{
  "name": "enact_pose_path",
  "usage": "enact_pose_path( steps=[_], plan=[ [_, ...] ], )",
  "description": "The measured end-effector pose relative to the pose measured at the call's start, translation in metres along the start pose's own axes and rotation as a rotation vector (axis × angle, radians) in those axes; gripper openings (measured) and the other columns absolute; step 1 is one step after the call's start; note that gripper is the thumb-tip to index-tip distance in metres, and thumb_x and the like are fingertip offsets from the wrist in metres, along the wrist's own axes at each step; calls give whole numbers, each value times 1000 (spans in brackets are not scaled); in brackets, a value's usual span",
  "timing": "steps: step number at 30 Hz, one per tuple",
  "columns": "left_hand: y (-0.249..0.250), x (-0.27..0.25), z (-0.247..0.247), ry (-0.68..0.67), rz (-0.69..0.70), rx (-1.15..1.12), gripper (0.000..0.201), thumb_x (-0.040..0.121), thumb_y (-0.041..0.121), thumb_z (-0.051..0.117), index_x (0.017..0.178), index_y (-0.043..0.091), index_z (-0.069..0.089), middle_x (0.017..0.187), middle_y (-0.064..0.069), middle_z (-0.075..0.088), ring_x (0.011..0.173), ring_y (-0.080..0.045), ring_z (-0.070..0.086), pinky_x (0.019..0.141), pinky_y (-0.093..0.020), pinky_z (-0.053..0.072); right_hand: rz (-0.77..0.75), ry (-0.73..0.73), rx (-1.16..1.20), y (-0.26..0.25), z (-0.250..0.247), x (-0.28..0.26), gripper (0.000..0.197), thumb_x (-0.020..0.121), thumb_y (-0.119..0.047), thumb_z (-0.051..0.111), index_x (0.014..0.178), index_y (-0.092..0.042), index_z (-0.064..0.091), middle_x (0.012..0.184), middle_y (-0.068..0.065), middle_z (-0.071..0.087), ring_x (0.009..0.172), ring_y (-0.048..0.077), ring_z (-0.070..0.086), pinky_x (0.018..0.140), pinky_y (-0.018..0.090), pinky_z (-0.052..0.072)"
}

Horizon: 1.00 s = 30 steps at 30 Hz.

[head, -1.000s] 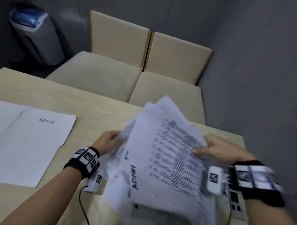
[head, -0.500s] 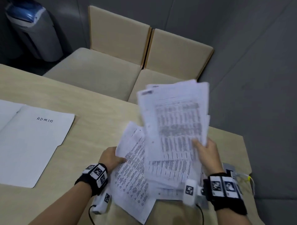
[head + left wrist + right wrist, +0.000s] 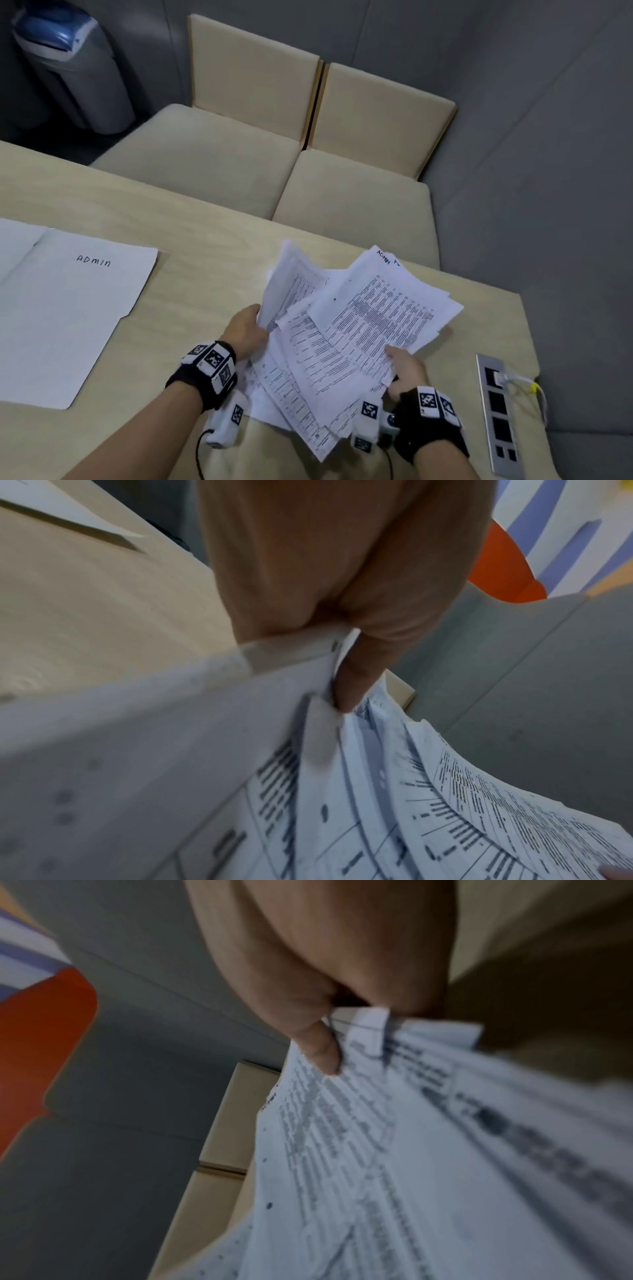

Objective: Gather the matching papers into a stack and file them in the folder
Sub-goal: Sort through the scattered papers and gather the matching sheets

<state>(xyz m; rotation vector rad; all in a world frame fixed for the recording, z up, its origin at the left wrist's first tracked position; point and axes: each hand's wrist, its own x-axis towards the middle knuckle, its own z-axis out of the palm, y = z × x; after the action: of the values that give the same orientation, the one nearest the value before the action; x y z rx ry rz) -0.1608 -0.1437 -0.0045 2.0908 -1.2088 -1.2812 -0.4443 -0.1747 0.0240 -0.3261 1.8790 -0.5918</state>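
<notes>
Left hand pinching the left edge of the loose papers, thumb on top and fingers hidden underneath, as seen close up in the left wrist view; right hand clamped on the near right corner of the same sheaf, thumb pressed onto the printed face, confirmed in the right wrist view. Papers fanned out and skewed between both hands, held low over the right part of the table, lower corners apparently brushing the surface, top sheet marked ADMIN at its far corner. Probably light, thin and limp: sagging where unsupported, prone to sliding over one another and slipping out singly, easy to crease or tear at a pinched corner. Best taken along two opposite long edges with flat fingers below and thumbs above, then stood on edge and tapped on the table to square up. Further left, well apart from the sheaf, the folder lying open and flat, labelled ADMIN too. Beyond the table, two beige chairs, a grey bin in the far left corner, and a socket panel set into the table at the right edge
</notes>
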Motion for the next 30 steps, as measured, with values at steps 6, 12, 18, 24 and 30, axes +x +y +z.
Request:
enact_pose_path(
  steps=[6, 12, 18, 24, 30],
  plan=[
    [-12, 2, -28, 222, -149, 4, 23, 93, 11, 51, 113, 1, 55, 102, -16, 61, 83, -29, 54, 69, -36, 44, -409, 173, -51, -6, -23, -12, 44, 96, -11, 58, 139, -6, 52, 123, 8, 60, 115, 35, 60, 103, 46, 46],
    [-30, 3, -50, 339, -166, 5, 34, 88, 0, 49, 121, 1, 57, 110, -23, 67, 86, -33, 58, 77, -40, 51, -686, -57, 72, -36, -79, -35, 45, 92, -11, 64, 136, -16, 56, 128, 7, 69, 114, 27, 67, 101, 54, 50],
    [-19, 2, -41, 324, -149, 38, 26, 92, 13, 54, 116, 5, 62, 103, -17, 70, 79, -29, 57, 71, -32, 46, -585, -218, -57, -48, -92, -41, 34, 92, -6, 63, 126, -7, 64, 109, 10, 78, 97, 29, 76, 84, 47, 61],
    [-4, -19, -8, 77, -74, -255, 22, 87, 8, 59, 109, 7, 63, 86, -9, 70, 68, -24, 66, 59, -28, 52, -353, -202, -393, 4, -35, 15, 50, 90, -27, 66, 136, -9, 57, 132, 12, 66, 118, 31, 63, 102, 52, 49],
    [-4, -19, 8, -109, -192, -536, 52, 68, 43, 80, 104, 6, 72, 95, -11, 79, 84, -31, 76, 85, -51, 59, -259, -296, -294, 12, -2, 24, 82, 81, -42, 73, 151, -22, 36, 152, 2, 47, 136, 30, 47, 113, 55, 36]
  ],
)
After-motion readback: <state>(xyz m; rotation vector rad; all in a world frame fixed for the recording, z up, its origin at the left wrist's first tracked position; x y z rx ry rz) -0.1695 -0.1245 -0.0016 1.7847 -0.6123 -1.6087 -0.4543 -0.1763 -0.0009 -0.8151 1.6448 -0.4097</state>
